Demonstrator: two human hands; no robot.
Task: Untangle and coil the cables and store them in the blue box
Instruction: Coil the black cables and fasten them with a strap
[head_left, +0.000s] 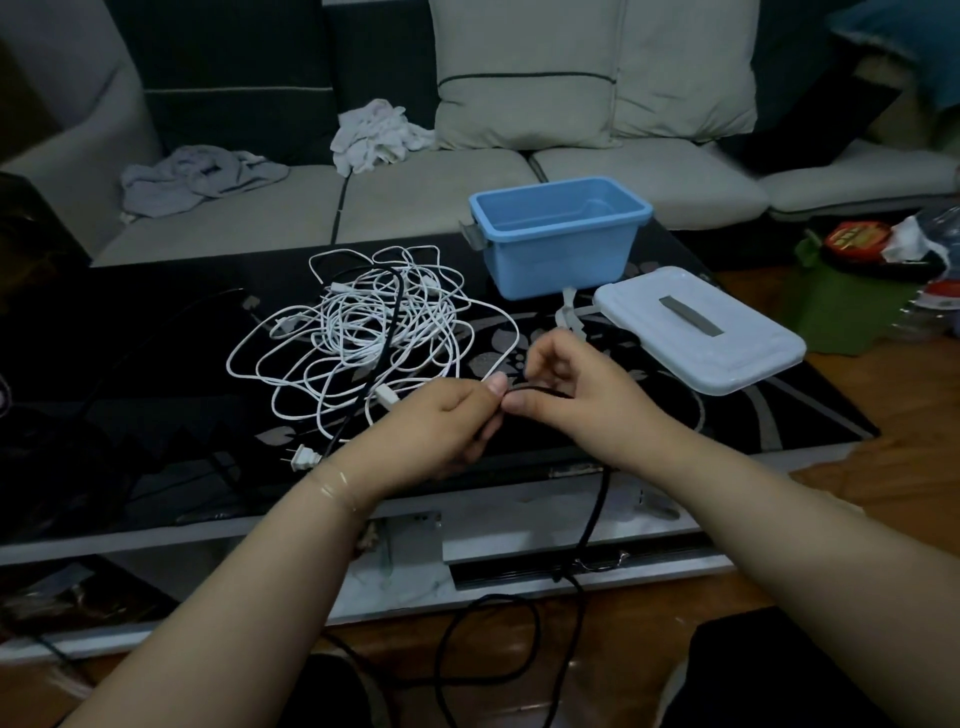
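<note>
A tangle of white cables (363, 332) lies on the black glass table (156, 364), with a white two-pin plug (302, 458) at its near edge. A black cable (592, 525) runs through the tangle, passes between my hands and drops over the table's front edge to loops on the floor. My left hand (441, 421) and my right hand (576, 395) both pinch this black cable, fingertips almost touching. The open blue box (558, 239) stands empty at the table's back, beyond my hands. Its white lid (696, 327) lies flat to the right of it.
A grey sofa (415, 197) with crumpled cloths (374, 135) and cushions runs behind the table. A green container with bags (857, 280) sits on the floor at the right. Wooden floor shows below the table's front edge.
</note>
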